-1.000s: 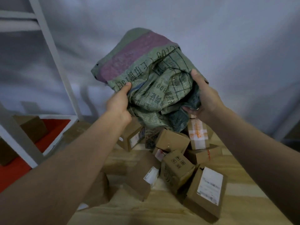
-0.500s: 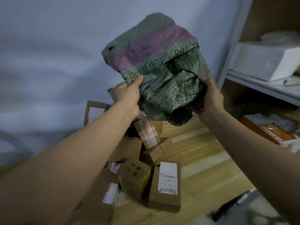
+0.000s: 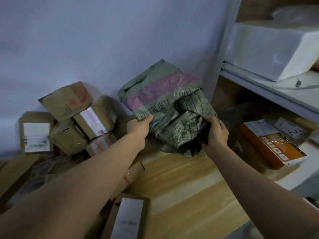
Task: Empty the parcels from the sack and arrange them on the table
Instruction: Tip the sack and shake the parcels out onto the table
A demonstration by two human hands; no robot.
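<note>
Head view: both bare forearms reach forward over the pale wooden plank counter (image 3: 181, 183). The crumpled green woven sack with a pink band and black printed characters (image 3: 165, 104) is held up in the air above the far part of the counter, near the blue-white wall (image 3: 103, 40), its bunched lower end hanging just over the wood. Left hand (image 3: 138, 128): grip clenched on the sack's left edge, thumb on top of the fabric. Right hand (image 3: 215, 133): grip curled into the sack's right folds, fingers partly buried in the cloth. The brown cardboard parcels with white shipping labels (image 3: 93, 121) lie in a loose heap on the left of the counter, several tilted and leaning on each other against the wall; a labelled parcel at far left (image 3: 36, 133) stands upright. One long brown parcel with a white label (image 3: 129, 219) lies at the bottom edge, below the left forearm. To the right stands a grey metal shelf rack (image 3: 217, 54); a white foam box (image 3: 269, 49) rests on its upper shelf, and an orange-and-white printed carton (image 3: 271, 144) lies tilted on the lower level. Whether the sack still contains anything cannot be told.
</note>
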